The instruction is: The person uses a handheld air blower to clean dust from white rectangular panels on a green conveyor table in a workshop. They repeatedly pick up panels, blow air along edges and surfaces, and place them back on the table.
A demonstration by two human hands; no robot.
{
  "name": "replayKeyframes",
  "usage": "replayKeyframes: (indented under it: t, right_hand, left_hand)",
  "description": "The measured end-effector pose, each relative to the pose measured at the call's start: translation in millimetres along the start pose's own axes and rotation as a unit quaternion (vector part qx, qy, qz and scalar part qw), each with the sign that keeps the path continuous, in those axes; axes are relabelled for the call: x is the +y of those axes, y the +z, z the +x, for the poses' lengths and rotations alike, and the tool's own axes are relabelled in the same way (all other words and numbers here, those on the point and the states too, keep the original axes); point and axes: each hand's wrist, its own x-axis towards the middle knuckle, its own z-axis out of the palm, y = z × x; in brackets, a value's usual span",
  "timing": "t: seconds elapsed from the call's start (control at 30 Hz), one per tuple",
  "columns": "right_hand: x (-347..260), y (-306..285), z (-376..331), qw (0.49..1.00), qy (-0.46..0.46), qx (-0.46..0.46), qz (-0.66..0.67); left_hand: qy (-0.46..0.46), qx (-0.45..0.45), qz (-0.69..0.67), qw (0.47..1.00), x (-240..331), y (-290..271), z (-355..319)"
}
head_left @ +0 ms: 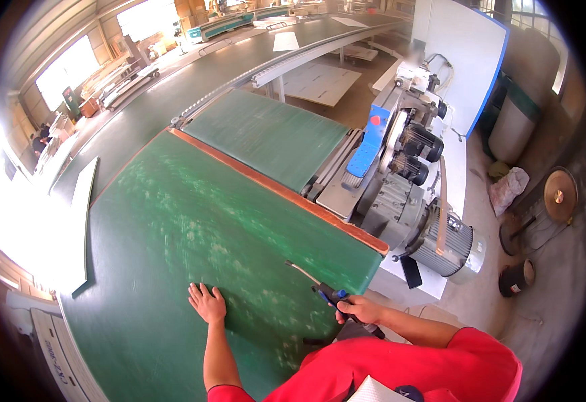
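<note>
My left hand lies flat on a wide green conveyor belt, fingers spread, holding nothing. At the belt's near right part my right hand is wrapped round the handle of an air blow gun, black with blue parts. Its thin metal nozzle points up and to the left over the belt. Pale dusty streaks mark the green surface beyond my hands. The lower end of the gun is partly hidden by my right hand and red shirt.
An orange-brown strip edges the belt's far side. Beyond it are a smaller green belt and a machine with a large grey motor. A long white-edged panel lies at left. Grinding-type discs stand at right.
</note>
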Motion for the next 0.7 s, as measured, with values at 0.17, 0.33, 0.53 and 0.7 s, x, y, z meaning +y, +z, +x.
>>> replayKeyframes:
  t: [0.17,0.33,0.53,0.7]
  right_hand:
    - [6,-1,1,1.000,-0.001,0.007,-0.003]
    - [1,3,-2,1.000,-0.004,0.001,0.012]
    - [8,1,-2,1.000,-0.003,0.005,0.012]
    - [3,4,-3,1.000,0.004,-0.001,-0.001]
  left_hand:
    - [0.014,-0.004,-0.007,1.000,5,2,-3]
    - [0.018,-0.011,-0.007,1.000,8,3,-3]
    - [0.020,-0.019,-0.009,1.000,13,3,2]
    - [0.019,-0.015,-0.004,1.000,10,7,5]
